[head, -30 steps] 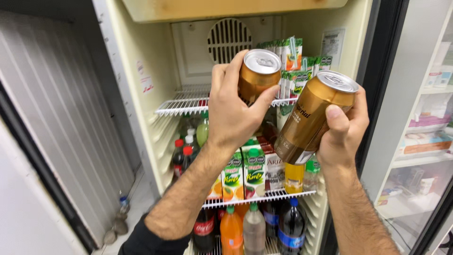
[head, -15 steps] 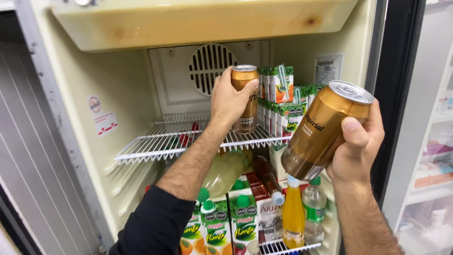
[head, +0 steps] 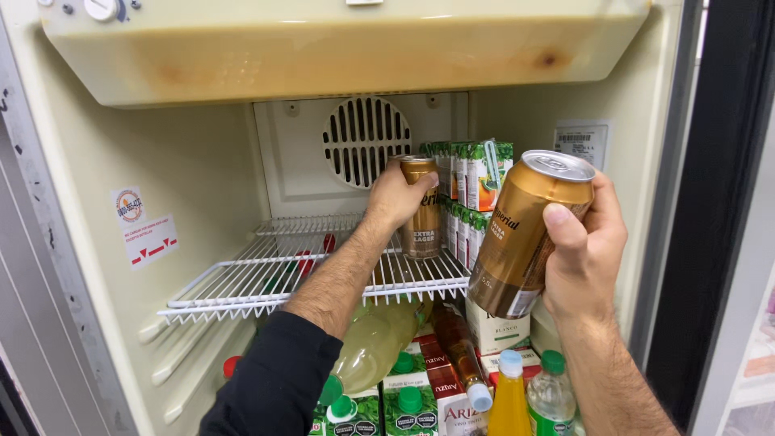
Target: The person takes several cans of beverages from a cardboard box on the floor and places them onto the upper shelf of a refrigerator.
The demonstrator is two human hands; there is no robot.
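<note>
The left hand [head: 395, 198] was closed around a gold can [head: 421, 211] standing upright on the wire shelf [head: 242, 282], just beside the juice cartons [head: 472, 194]. The right hand [head: 585, 254] gripped a second can [head: 525, 234], tilted, in front of the fridge above bottles [head: 529, 396] lower down.

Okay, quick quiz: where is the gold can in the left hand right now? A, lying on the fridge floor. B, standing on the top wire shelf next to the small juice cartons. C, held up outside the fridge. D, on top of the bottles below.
B: the left hand grips the gold can upright on the top wire shelf, right beside the small juice cartons.
</note>
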